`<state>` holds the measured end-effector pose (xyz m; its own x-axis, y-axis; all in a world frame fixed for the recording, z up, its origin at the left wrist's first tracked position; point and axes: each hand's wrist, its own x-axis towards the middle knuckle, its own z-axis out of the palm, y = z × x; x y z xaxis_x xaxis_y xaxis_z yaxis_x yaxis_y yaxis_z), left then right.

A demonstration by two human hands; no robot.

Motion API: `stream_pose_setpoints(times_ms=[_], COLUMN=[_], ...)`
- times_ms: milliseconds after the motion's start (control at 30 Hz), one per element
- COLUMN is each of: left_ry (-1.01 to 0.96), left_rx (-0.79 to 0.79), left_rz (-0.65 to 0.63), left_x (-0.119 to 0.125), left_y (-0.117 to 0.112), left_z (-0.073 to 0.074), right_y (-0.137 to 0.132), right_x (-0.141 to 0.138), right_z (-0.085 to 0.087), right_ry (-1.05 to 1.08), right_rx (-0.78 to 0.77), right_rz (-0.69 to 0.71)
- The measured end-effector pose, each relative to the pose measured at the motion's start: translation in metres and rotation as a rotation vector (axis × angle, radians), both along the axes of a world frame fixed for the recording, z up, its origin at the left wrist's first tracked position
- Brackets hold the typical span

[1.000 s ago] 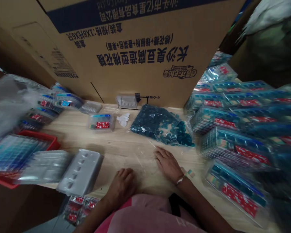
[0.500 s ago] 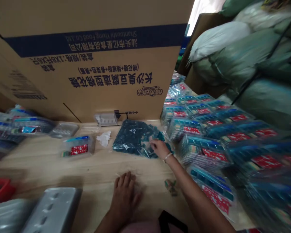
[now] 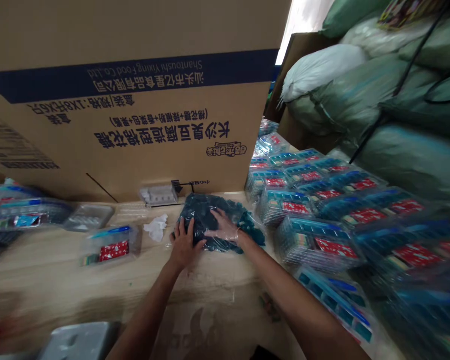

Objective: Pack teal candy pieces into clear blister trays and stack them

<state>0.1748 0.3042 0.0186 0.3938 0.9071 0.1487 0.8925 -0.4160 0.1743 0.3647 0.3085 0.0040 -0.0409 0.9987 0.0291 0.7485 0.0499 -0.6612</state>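
Note:
A clear plastic bag [image 3: 200, 215] of dark teal pieces lies at the foot of the big carton. My left hand [image 3: 184, 244] rests on the bag's near left side, fingers spread. Over its middle is my right hand [image 3: 225, 227], also with fingers apart and touching the plastic. Teal pieces [image 3: 254, 229] show at the bag's right end, beside my right wrist. A crumpled white scrap [image 3: 156, 228] lies left of the bag. Under my right forearm are a few small blurred packets [image 3: 270, 306].
An upside-down printed carton [image 3: 165, 110] walls off the back. Stacked clear boxes [image 3: 311, 240] with teal trays and red packets fill the right side. One similar box [image 3: 112, 246] stands left. A grey tray [image 3: 78, 340] is near front left. Large sacks [image 3: 322, 75] pile behind.
My left hand has moved forward from the bare tabletop onto the bag. My right hand has shifted left from the bag's right end, its fingers now spread. The view has tilted slightly.

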Motion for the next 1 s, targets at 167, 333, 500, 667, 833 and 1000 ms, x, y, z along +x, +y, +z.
stream_pose_setpoints(times_ms=[167, 333, 500, 667, 833, 1000], left_ry=[-0.003, -0.014, -0.049, -0.065, 0.043, 0.022], left_rx=[0.000, 0.005, 0.025, -0.011, -0.127, -0.073], left_rz=[-0.040, -0.055, -0.046, -0.167, -0.470, -0.176], left_x=[-0.007, -0.009, -0.010, -0.023, -0.041, -0.056], left_y=[0.012, 0.012, 0.015, -0.016, -0.107, -0.153], left_z=[-0.004, -0.011, -0.013, 0.007, 0.004, -0.011], right_y=[0.012, 0.000, -0.007, -0.023, -0.062, -0.123], right_x=[-0.024, -0.020, -0.007, 0.021, 0.054, 0.034], right_z=[0.015, 0.014, 0.017, 0.025, 0.043, 0.055], right_ry=[-0.073, -0.060, -0.053, -0.022, 0.033, 0.102], right_rx=[-0.052, -0.030, -0.011, 0.013, 0.081, 0.219], right_rz=[0.003, 0.041, 0.069, -0.058, -0.238, -0.251])
